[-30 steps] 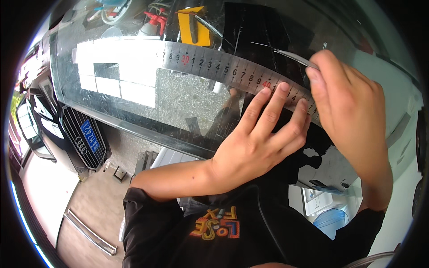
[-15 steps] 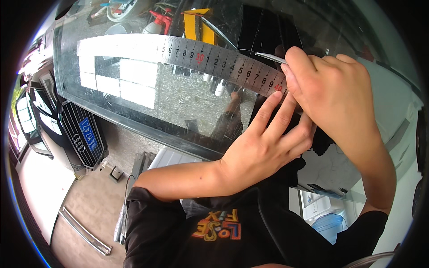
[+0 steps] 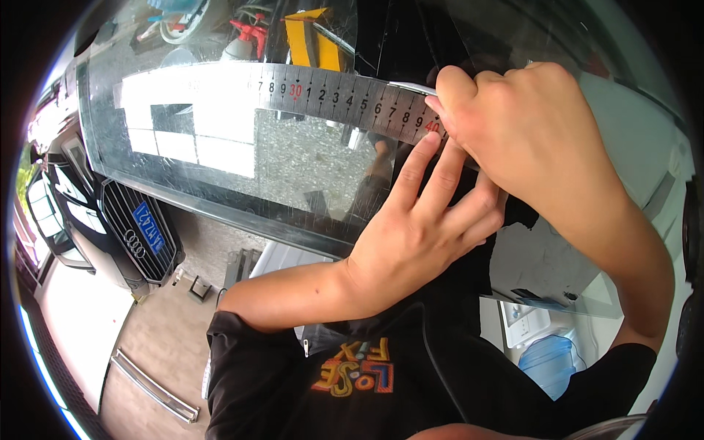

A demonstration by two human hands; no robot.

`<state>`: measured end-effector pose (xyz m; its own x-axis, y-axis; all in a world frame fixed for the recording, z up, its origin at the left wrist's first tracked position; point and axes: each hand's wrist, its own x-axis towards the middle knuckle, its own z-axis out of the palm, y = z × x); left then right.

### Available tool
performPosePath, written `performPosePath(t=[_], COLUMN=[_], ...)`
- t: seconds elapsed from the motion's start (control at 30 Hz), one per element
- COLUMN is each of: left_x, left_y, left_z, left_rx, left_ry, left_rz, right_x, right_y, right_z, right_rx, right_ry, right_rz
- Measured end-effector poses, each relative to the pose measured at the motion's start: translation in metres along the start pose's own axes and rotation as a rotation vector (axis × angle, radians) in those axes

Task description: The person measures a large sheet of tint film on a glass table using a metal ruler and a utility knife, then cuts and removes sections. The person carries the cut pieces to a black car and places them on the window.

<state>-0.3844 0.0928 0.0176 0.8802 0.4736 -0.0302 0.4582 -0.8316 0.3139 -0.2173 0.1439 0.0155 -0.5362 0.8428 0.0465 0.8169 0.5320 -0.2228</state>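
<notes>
Pressing ruler (image 3: 345, 99) with spread left hand (image 3: 422, 220), pinching thin tool (image 3: 413, 87) in right hand (image 3: 517, 121); could slip, nicking fingers (image 3: 416, 167), from pressing too softly.

Head view of a steel ruler (image 3: 341, 97) lying across a glass tabletop (image 3: 308, 158). The left hand (image 3: 422, 224), fingers spread, presses the ruler's near edge; the right hand (image 3: 524, 121) grips a thin metal tool (image 3: 413, 86) along the far edge. Beyond the ruler appear a yellow sheet (image 3: 298, 48) and a red-topped spray bottle (image 3: 249, 33); at left, a car (image 3: 139, 227).
</notes>
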Motion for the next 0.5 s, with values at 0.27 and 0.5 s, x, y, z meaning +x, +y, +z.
performPosePath(t=[0.27,0.5], left_x=[0.001,0.001], left_y=[-0.007,-0.006], left_z=[0.006,0.009], left_rx=[0.055,0.045], left_ry=[0.017,0.042], left_rz=[-0.002,-0.036], right_x=[0.004,-0.013], right_y=[-0.009,0.001], right_z=[-0.011,-0.018], right_rx=[-0.198,0.096], right_ry=[-0.079,-0.034], right_rz=[0.032,0.132])
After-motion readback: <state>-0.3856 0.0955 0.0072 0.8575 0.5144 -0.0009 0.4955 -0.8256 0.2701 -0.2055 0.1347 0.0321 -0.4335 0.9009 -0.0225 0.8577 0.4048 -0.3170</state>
